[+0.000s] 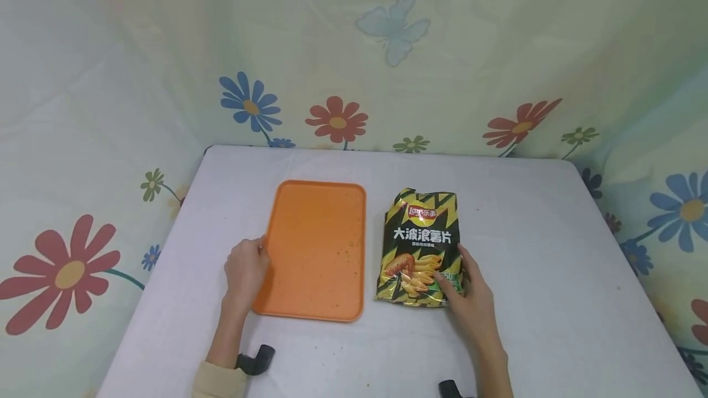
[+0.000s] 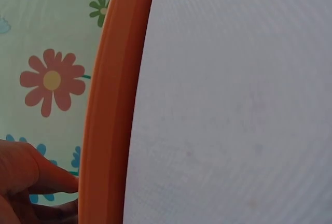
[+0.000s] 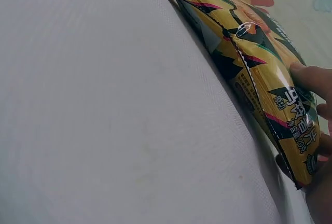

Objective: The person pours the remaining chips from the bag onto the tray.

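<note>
An orange tray (image 1: 315,250) lies on the white table with dark crumbs on its right half. My left hand (image 1: 247,272) grips its left edge, fingers curled. In the left wrist view, that hand's thumb and a finger meet the tray's rim (image 2: 111,105). Right of the tray is a black-and-yellow bag of potato chips (image 1: 417,250), printed side up. My right hand (image 1: 472,300) holds the bag's lower right corner, thumb across the front and fingers along the side. The right wrist view shows the bag (image 3: 259,73) from its bottom end, with the fingertips partly hidden behind it.
The white tablecloth (image 1: 542,250) spreads around both things, with a few tiny crumbs on it. A flower-patterned curtain (image 1: 442,78) hangs behind and at both sides. Black wrist-camera mounts (image 1: 257,360) sit at the wrists.
</note>
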Motion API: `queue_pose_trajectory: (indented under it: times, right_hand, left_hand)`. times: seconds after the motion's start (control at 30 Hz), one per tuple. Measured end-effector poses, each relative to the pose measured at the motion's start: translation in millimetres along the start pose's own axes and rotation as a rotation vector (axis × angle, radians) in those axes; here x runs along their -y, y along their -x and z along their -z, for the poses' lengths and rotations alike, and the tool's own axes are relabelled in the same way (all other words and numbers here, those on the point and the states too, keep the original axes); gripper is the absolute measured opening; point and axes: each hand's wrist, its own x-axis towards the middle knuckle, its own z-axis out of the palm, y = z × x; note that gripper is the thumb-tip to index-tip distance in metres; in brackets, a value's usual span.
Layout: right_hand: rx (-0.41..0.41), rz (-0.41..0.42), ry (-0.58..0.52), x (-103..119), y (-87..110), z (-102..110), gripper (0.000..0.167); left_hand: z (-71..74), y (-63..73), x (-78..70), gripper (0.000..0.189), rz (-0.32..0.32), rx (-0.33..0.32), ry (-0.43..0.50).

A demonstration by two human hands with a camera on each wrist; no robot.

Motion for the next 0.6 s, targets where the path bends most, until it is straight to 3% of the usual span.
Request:
queue_pose_trajectory:
  times: [0.3,0.43,0.6]
  right_hand:
    - [-0.146,0.118,-0.001,-1.8,3.7,-2.0,0.069]
    - [-0.118,0.101,-0.02,-1.1,4.2,-0.4,0.066]
    - [-0.023,0.068,-0.12,0.5,5.9,1.8,0.084]
  left_hand:
    - [-1.3,-0.3,2.3,0.035,0.002,-0.006,0.001]
    - [-1.0,-0.4,2.3,0.035,0.014,0.011,0.01]
    - [-0.5,-0.4,1.9,0.036,0.024,0.018,0.019]
